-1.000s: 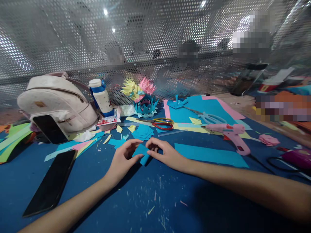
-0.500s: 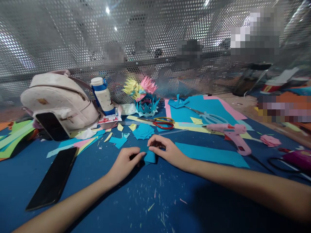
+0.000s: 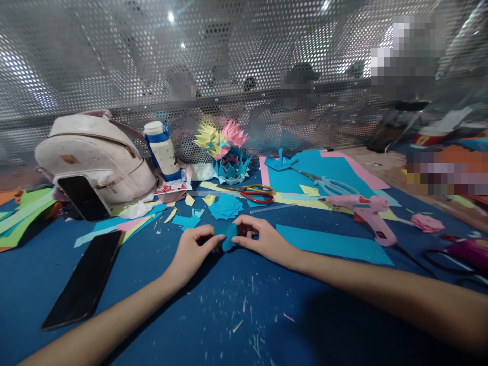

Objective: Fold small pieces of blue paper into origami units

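Between my hands is a small piece of blue paper (image 3: 229,237), bent and held just over the dark blue table (image 3: 213,325). My left hand (image 3: 196,249) pinches its left side between thumb and fingers. On the right side, my right hand (image 3: 263,239) grips it the same way, fingers curled. Right behind the hands lies a loose pile of blue paper squares (image 3: 225,207). A long blue paper strip (image 3: 331,244) stretches out under and beyond my right forearm. Part of the held paper is hidden by my fingers.
A pink glue gun (image 3: 368,208) lies at right, near light-blue scissors (image 3: 331,185). Red-and-yellow scissors (image 3: 259,194) sit behind the squares. Folded paper flowers (image 3: 229,152), a bottle (image 3: 162,152) and a backpack (image 3: 95,157) stand at the back. A phone (image 3: 84,279) lies left.
The blue paper has been lifted slightly and turned; it now looks curved between my fingers. Both hands have shifted a little, staying close together.
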A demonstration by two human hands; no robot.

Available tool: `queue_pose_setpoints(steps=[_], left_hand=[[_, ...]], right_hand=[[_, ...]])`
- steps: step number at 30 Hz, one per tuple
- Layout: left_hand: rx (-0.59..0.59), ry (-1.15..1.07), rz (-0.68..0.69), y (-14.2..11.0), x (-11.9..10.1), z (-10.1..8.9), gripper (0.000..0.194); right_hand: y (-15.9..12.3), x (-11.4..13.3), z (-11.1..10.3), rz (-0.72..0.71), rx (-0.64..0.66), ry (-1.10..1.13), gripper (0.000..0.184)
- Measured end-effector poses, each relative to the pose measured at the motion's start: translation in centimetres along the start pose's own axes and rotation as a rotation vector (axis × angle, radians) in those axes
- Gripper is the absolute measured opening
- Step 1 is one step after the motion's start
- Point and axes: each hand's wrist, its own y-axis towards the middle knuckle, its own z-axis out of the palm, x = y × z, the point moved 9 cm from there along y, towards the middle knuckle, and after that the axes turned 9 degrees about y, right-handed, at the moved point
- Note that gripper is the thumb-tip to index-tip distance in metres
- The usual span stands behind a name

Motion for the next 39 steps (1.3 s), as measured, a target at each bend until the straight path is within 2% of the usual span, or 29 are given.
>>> queue_pose_setpoints(steps=[8, 16, 39], left_hand=[[0.004, -0.022, 0.006, 0.11, -0.05, 0.05, 0.032], [0.030, -0.101, -0.028, 0.22, 0.46, 0.43, 0.016], [0.025, -0.158, -0.029, 0.30, 0.20, 0.35, 0.017]], right_hand=[[0.06, -0.38, -0.10, 0.019, -0.010, 0.046, 0.022], [0.03, -0.17, -0.01, 0.038, -0.001, 0.033, 0.017], [0.09, -0.31, 0.16, 0.046, 0.028, 0.037, 0.014]])
